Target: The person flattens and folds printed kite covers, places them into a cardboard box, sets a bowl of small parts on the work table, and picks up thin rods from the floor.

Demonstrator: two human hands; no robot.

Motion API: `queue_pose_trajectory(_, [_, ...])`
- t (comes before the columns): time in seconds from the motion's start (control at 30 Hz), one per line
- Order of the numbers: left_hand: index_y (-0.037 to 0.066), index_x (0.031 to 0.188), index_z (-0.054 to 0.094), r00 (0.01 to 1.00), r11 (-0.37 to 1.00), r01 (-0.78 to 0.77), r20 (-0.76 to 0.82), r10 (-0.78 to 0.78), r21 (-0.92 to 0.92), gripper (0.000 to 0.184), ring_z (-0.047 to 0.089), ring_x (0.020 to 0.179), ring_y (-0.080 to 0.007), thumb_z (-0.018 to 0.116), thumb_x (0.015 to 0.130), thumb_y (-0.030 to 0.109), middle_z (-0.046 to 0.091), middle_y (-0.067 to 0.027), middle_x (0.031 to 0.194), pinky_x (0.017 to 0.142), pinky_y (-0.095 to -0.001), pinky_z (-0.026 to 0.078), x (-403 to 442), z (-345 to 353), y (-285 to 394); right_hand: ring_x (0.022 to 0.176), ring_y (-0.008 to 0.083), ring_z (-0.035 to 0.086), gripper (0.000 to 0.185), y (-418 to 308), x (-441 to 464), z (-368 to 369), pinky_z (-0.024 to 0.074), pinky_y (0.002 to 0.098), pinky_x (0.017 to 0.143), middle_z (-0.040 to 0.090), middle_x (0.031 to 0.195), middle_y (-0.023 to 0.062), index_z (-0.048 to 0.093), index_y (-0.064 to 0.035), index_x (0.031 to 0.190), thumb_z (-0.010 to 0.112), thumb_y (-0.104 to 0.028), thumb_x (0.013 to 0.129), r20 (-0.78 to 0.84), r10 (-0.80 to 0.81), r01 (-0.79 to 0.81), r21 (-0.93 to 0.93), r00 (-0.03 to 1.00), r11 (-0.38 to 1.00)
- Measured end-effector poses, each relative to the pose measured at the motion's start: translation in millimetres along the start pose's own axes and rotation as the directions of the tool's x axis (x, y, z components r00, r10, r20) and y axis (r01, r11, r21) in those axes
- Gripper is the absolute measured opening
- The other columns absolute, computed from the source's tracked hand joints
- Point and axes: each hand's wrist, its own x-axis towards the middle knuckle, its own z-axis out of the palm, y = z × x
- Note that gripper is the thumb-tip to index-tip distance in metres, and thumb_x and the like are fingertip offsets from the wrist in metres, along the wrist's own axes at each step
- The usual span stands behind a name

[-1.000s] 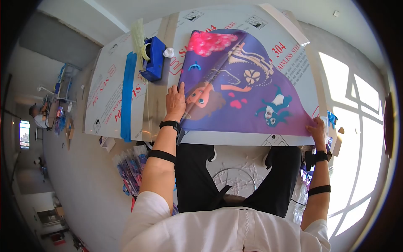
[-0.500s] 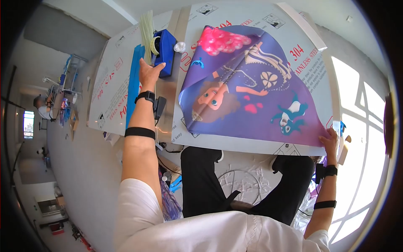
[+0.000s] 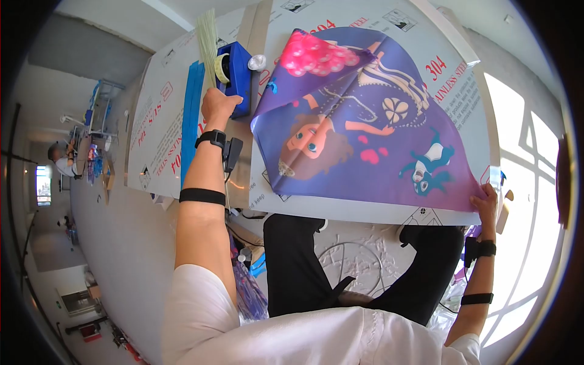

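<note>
A purple printed fabric sheet (image 3: 359, 137) with a cartoon girl, pink bubbles and a teal creature lies on the table, its upper left part folded over. At its lower right corner, my right hand (image 3: 485, 205) pinches the edge. My left hand (image 3: 220, 108) reaches to the lower end of a bundle of thin pale sticks (image 3: 207, 45), thumb spread apart from the fingers; whether the fingertips touch the sticks is unclear. Just right of that hand stands a blue tape dispenser (image 3: 242, 76) with a yellowish roll. Blue strips (image 3: 192, 121) lie to the left.
The table (image 3: 155, 121) is covered with printed protective film. A small clear-white round item (image 3: 257, 62) sits beside the dispenser. A pale bar (image 3: 447, 30) lines the far right edge. Below are my legs, a hoop (image 3: 353, 261) and scraps on the floor. Another person (image 3: 64, 161) is far left.
My left hand has moved slightly up to the sticks, its fingers more curled. My right hand keeps the fabric corner, and the view has shifted a little.
</note>
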Motion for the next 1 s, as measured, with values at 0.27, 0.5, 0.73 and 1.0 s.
queue_pose_trajectory(0.27, [-0.007,0.103,0.059,0.995,0.998,-0.014,-0.1,0.007,-0.065,0.059,0.064,0.097,-0.0373,0.082,0.06,0.026,0.065,-0.0245,0.104,0.085,-0.0427,0.051,-76,4,-17,0.073,0.022,0.06,0.03,-2,2,1,0.0476,0.0339,0.068,0.062,0.08,0.0093,0.06,-0.0021,0.085,0.073,-0.009,0.058,0.005,0.091,-0.09,-0.029,0.996,0.995])
queue_pose_trajectory(0.5, [-0.007,0.104,0.059,0.983,0.994,-0.079,-0.169,0.065,-0.078,0.061,0.064,0.098,-0.0369,0.083,0.059,0.026,0.064,-0.0244,0.106,0.085,-0.0427,0.051,-95,5,-25,0.083,0.0312,0.061,0.037,4,4,4,0.0482,0.0396,0.075,0.063,0.088,0.0165,0.063,-0.0022,0.09,0.077,-0.013,0.057,-0.014,0.03,-0.032,-0.15,0.999,0.988])
queue_pose_trajectory(0.73, [-0.006,0.127,0.045,0.969,0.987,-0.106,-0.233,0.076,-0.118,0.08,0.052,0.117,-0.0371,0.082,0.066,0.031,0.055,-0.0232,0.125,0.1,-0.0432,0.042,-94,21,-35,0.095,0.0336,0.063,0.044,1,4,7,0.0492,0.0404,0.083,0.064,0.098,0.0196,0.068,-0.0019,0.096,0.081,-0.018,0.057,-0.044,0.079,-0.088,-0.266,0.996,0.96])
queue_pose_trajectory(1.0, [0.003,0.116,0.054,0.656,0.726,-0.683,-0.5,0.565,-0.077,0.049,0.051,0.112,-0.0355,0.068,0.07,0.001,0.057,-0.0183,0.116,0.095,-0.0445,0.041,-163,48,-25,0.103,0.0322,0.063,0.053,6,5,11,0.0488,0.0381,0.09,0.064,0.108,0.0197,0.069,0.0009,0.104,0.084,-0.021,0.058,-0.084,0.123,-0.139,-0.218,0.989,0.966])
